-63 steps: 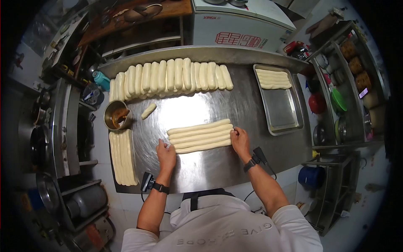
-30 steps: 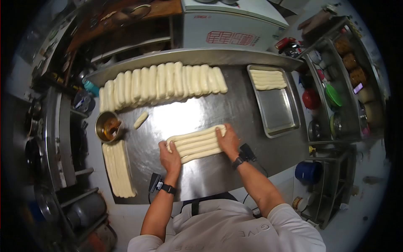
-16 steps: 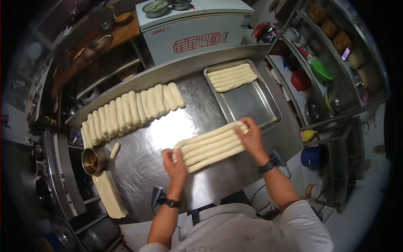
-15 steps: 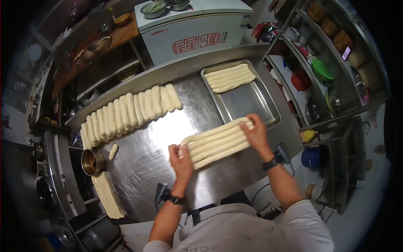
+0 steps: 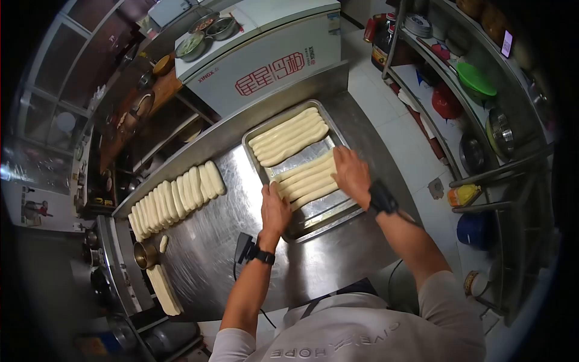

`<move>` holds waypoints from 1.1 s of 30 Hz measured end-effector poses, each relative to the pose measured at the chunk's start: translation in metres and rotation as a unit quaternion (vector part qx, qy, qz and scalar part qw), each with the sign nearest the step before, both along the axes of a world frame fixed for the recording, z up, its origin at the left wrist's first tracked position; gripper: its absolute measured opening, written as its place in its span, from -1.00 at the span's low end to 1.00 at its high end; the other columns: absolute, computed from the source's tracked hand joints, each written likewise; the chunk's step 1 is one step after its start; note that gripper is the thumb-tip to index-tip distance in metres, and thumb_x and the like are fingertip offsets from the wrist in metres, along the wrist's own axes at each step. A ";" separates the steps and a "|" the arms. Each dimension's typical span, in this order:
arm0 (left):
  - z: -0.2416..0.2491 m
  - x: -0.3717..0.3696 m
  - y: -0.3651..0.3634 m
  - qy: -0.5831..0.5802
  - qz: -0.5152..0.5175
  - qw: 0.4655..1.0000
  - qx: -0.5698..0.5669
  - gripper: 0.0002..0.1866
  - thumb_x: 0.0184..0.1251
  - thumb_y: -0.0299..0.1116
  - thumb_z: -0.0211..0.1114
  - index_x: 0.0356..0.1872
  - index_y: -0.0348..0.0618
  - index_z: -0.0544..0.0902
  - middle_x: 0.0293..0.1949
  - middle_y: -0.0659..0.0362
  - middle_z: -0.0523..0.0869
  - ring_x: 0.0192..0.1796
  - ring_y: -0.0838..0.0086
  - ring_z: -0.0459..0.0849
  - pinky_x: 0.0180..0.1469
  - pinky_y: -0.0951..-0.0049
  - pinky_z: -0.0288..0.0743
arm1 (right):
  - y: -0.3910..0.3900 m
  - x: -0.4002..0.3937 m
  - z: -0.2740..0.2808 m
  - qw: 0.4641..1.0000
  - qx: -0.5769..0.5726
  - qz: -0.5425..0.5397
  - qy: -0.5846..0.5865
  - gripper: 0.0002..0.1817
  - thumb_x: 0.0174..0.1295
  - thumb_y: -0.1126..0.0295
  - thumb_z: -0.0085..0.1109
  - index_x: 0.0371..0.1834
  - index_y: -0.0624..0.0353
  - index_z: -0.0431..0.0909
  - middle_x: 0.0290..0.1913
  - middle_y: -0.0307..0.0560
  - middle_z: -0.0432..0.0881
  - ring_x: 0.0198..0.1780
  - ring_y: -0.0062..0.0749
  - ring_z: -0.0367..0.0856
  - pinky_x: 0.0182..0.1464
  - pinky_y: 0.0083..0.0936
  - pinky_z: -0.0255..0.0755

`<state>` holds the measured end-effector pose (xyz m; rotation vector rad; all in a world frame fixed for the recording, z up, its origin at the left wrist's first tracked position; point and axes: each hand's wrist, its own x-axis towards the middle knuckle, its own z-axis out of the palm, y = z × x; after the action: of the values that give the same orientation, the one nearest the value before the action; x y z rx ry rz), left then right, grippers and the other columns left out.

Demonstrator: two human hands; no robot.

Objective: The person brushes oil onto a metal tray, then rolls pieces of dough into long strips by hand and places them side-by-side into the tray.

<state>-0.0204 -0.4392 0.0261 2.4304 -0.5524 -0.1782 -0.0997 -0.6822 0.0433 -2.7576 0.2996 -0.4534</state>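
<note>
A batch of long pale dough strips [image 5: 306, 181] lies across the near half of the rectangular steel baking tray [image 5: 344, 143]. The left hand [image 5: 275, 211] pinches the batch's left ends; the right hand [image 5: 351, 176] clasps its right ends. Beyond it in the tray lie more pale dough strips [image 5: 289, 136]. Left of the tray, on the steel worktable [image 5: 211, 241], sits a row of short dough logs [image 5: 175, 199].

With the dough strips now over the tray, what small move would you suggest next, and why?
Probably let go at both ends and lift the hands away. The left hand and right hand hold the dough strips by their ends, and they seem to lie on the tray, apart from the batch at its far end.
</note>
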 end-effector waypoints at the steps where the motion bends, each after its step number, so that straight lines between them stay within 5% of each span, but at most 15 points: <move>1: 0.009 -0.007 -0.003 0.001 0.000 1.000 0.005 -0.53 0.43 -0.36 0.27 0.27 -0.40 0.47 0.25 -0.41 0.47 0.27 -0.25 0.54 0.29 -0.02 0.47 | 0.003 -0.009 0.001 1.000 0.005 0.000 0.001 -0.60 0.21 0.36 0.36 0.05 0.36 0.55 0.22 0.23 0.56 0.19 0.09 0.57 0.08 -0.11 0.60; 3: 0.020 -0.018 -0.010 -0.150 -0.084 0.976 0.136 -0.33 0.39 -0.32 0.31 0.44 -0.45 0.34 0.45 -0.54 0.18 0.50 -0.44 0.21 0.53 -0.11 0.19 | 0.007 -0.024 0.001 0.997 -0.041 0.069 -0.011 -0.68 0.15 0.51 0.29 -0.03 0.37 0.54 0.16 0.12 0.53 0.18 -0.03 0.53 0.03 -0.23 0.64; 4: 0.008 -0.020 -0.011 -0.111 -0.115 0.980 0.121 -0.18 0.41 -0.12 0.33 0.48 -0.53 0.26 0.50 -0.61 0.05 0.56 -0.55 -0.05 0.59 -0.27 -0.09 | 0.008 -0.028 -0.004 0.997 -0.038 0.070 -0.011 -0.68 0.15 0.51 0.29 -0.03 0.37 0.54 0.16 0.12 0.53 0.18 -0.03 0.53 0.03 -0.23 0.64; 8: -0.048 -0.022 -0.039 -0.102 -0.062 0.973 0.196 0.02 0.44 0.20 0.20 0.51 -0.62 0.12 0.50 -0.68 -0.03 0.56 -0.64 -0.16 0.58 -0.40 -0.29 | -0.001 -0.008 -0.032 0.994 -0.024 0.100 0.023 -0.77 0.15 0.63 0.19 -0.10 0.33 0.51 0.00 0.06 0.48 0.05 -0.09 0.52 -0.01 -0.36 0.66; 13: -0.051 0.031 -0.058 -0.103 -0.043 0.974 0.199 0.08 0.37 0.21 0.25 0.54 -0.61 0.08 0.52 -0.66 -0.06 0.59 -0.57 -0.20 0.60 -0.34 -0.34 | -0.011 0.036 -0.043 0.997 -0.021 0.071 -0.020 -0.79 0.17 0.65 0.17 -0.11 0.33 0.50 -0.05 0.03 0.46 0.02 -0.10 0.50 -0.02 -0.41 0.66; 15: -0.036 0.032 -0.059 -0.052 -0.050 0.973 0.217 0.09 0.41 0.25 0.23 0.57 -0.57 0.07 0.55 -0.62 -0.10 0.62 -0.50 -0.22 0.63 -0.28 -0.37 | -0.009 0.035 -0.042 0.997 0.004 0.079 0.027 -0.72 0.19 0.59 0.19 -0.02 0.37 0.53 0.05 0.07 0.49 0.07 -0.08 0.50 0.11 -0.27 0.62; 17: -0.024 0.029 -0.065 -0.069 -0.055 0.960 0.265 0.10 0.42 0.31 0.18 0.58 -0.54 0.07 0.56 -0.59 -0.09 0.64 -0.45 -0.23 0.64 -0.24 -0.39 | -0.007 0.028 -0.027 0.996 -0.002 0.085 0.011 -0.54 0.23 0.46 0.25 0.19 0.42 0.50 0.26 0.17 0.48 0.24 0.01 0.47 0.37 -0.11 0.43; 18: -0.026 0.027 -0.066 -0.088 -0.065 0.963 0.245 0.10 0.40 0.31 0.17 0.58 -0.53 0.08 0.57 -0.57 -0.07 0.65 -0.41 -0.22 0.64 -0.23 -0.40 | -0.009 0.028 -0.020 0.991 0.021 0.124 0.041 -0.31 0.28 0.26 0.30 0.39 0.46 0.38 0.48 0.33 0.33 0.50 0.15 0.29 0.60 -0.01 0.06; 22: -0.038 0.037 -0.075 -0.117 -0.074 0.961 0.239 0.10 0.42 0.37 0.08 0.59 -0.49 0.07 0.59 -0.51 -0.05 0.67 -0.36 -0.22 0.65 -0.19 -0.43 | -0.008 0.064 -0.047 0.991 0.047 0.100 0.079 -0.17 0.37 0.05 0.25 0.55 0.41 0.23 0.64 0.40 0.05 0.70 0.16 -0.09 0.71 -0.02 -0.26; 33: -0.037 0.048 -0.073 -0.126 -0.078 0.960 0.237 0.04 0.43 0.39 0.05 0.52 -0.47 0.22 0.60 -0.40 0.07 0.68 -0.22 -0.09 0.63 -0.26 -0.33 | -0.014 0.090 -0.055 0.993 0.056 0.087 0.062 -0.23 0.39 0.01 0.19 0.52 0.31 0.32 0.61 0.35 0.13 0.68 0.15 -0.04 0.68 0.01 -0.20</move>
<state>0.0276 -0.5127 -0.0113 2.8968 -0.9034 -0.0690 -0.0095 -0.6957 -0.0119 -2.6760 0.1097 -0.2154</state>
